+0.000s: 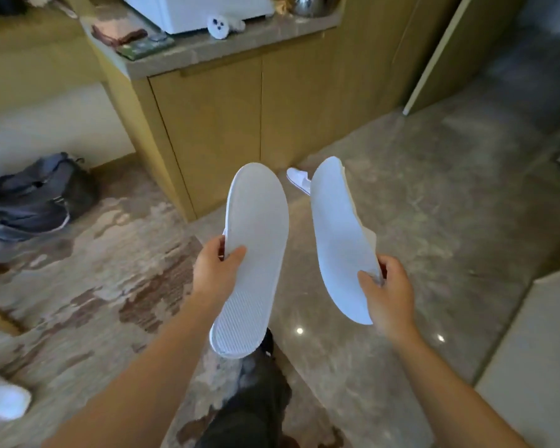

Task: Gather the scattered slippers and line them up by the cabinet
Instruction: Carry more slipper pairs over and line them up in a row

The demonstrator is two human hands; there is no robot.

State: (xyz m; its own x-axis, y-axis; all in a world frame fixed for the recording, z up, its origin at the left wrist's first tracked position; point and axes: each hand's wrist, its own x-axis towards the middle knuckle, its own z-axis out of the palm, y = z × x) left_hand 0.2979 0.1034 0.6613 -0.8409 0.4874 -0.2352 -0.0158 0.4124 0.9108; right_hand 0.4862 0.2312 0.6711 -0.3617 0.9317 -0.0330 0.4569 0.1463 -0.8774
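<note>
Two flat white cloth slippers are up in the air soles-up, left slipper [253, 253] pinched by the left hand [212, 270], right slipper [341, 240] by the right hand [387, 292], carrying step by my read, next setting them down beside the third white slipper [298, 180] lying beyond both grips at the tan wooden cabinet [236, 124].

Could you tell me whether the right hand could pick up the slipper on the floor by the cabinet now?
Probably not: the right hand already grips a slipper, and the floor slipper lies farther off.

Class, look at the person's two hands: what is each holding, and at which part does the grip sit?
Each holds one white slipper, sole toward the camera. The left hand pinches the left slipper at its side edge; the right hand pinches the right slipper likewise.
</note>
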